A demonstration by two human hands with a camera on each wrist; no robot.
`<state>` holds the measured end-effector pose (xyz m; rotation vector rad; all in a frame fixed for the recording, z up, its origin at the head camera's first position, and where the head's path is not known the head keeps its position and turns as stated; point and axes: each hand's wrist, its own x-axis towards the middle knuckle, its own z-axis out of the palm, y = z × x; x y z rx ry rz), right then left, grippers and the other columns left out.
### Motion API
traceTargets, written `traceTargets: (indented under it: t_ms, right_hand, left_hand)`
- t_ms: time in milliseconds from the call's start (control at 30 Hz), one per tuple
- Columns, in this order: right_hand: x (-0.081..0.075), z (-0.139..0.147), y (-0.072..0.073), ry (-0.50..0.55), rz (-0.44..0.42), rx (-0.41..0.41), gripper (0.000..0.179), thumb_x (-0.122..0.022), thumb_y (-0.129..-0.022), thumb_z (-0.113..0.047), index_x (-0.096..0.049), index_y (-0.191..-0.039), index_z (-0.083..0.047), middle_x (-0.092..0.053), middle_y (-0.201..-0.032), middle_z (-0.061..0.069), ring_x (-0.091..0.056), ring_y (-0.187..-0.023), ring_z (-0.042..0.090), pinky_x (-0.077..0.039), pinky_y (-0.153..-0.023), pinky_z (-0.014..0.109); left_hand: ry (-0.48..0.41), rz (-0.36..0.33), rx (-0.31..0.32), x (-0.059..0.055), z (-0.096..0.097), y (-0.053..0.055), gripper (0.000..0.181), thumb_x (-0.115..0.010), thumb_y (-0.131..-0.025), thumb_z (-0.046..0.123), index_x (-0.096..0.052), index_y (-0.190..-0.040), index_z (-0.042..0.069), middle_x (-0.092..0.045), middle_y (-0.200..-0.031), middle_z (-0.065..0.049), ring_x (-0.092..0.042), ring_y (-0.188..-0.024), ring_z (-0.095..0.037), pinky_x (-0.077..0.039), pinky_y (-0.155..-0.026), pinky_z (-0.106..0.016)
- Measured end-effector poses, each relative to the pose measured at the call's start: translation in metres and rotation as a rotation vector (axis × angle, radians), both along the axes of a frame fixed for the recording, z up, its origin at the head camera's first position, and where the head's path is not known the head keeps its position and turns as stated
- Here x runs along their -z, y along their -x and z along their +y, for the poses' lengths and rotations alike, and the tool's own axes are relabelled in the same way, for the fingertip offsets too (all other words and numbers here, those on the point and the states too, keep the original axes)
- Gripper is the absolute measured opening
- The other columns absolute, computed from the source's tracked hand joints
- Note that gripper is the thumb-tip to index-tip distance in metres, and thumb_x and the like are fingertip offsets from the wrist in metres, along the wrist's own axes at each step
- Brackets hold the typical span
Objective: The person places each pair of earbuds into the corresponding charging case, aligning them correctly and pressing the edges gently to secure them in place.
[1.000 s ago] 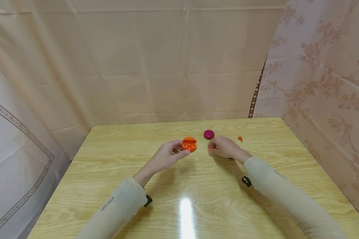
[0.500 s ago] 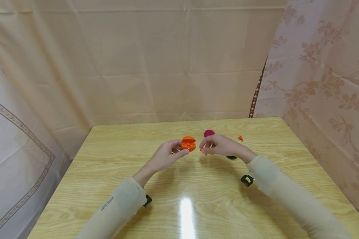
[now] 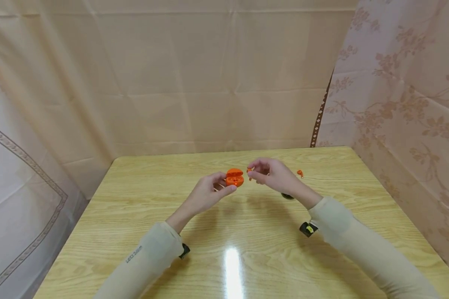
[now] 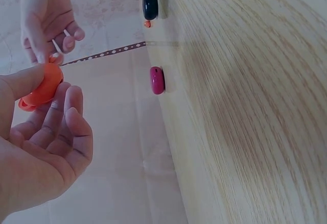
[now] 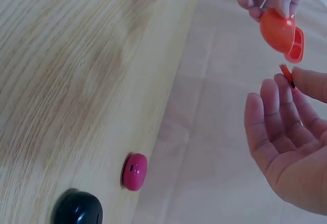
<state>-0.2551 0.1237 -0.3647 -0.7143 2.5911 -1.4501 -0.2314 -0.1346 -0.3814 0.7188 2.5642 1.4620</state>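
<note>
Head view: both forearms in beige sleeves reach out over the tabletop point(image 3: 142, 195), the hands raised above it and close together near its middle.
Left hand: the left hand point(image 3: 205, 195) holds an open orange earbud case point(image 3: 234, 177) between thumb and curled fingers, lid hinged up; in the left wrist view the case point(image 4: 42, 86) sits at the thumb tip.
Right hand: the right hand point(image 3: 273, 176) pinches a small orange earbud point(image 3: 249, 170) between thumb and forefinger, just beside the case and not touching it; the other fingers are loosely spread in the right wrist view, the earbud point(image 5: 286, 73) at the thumb tip.
Tabletop: light wood grain with a glossy glare near the front edge; a magenta case point(image 5: 134, 171) and a black case point(image 5: 77, 208) lie shut on it, near each other; a second orange earbud point(image 3: 300, 173) lies apart to the right of the right hand.
Room: pale cloth hangs behind and on both sides, the right panel with a floral print.
Change: half a second earlier the right hand was lower and nearer the tabletop; it has risen and now hides the magenta case in the head view, and the earbud has come closer to the orange case.
</note>
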Motion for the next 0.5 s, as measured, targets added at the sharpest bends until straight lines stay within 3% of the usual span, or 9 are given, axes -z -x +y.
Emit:
traceTargets:
  t_ms: [267, 500]
  right_hand:
    - [-0.003, -0.01, -0.009, 0.094, 0.08, 0.056, 0.023, -0.071, -0.098, -0.022, -0.069, -0.116, -0.008, -0.072, -0.091, 0.004, -0.067, -0.075, 0.021, -0.057, -0.066, 0.032]
    - [-0.002, -0.021, -0.015, 0.131, 0.282, 0.038, 0.02, -0.074, -0.095, -0.017, -0.071, -0.112, -0.006, -0.073, -0.095, 0.003, -0.067, -0.078, 0.017, -0.057, -0.068, 0.033]
  left_hand:
    - [-0.008, 0.006, 0.0, 0.001, 0.001, 0.0, 0.03, -0.075, -0.094, 0.032, -0.069, -0.114, 0.011, -0.071, -0.097, 0.001, -0.065, -0.082, -0.018, -0.055, -0.075, -0.034]
    - [-0.03, 0.004, 0.01, 0.001, 0.001, -0.001, 0.026, -0.077, -0.093, 0.03, -0.068, -0.107, 0.01, -0.07, -0.095, 0.0, -0.064, -0.082, -0.02, -0.055, -0.074, -0.035]
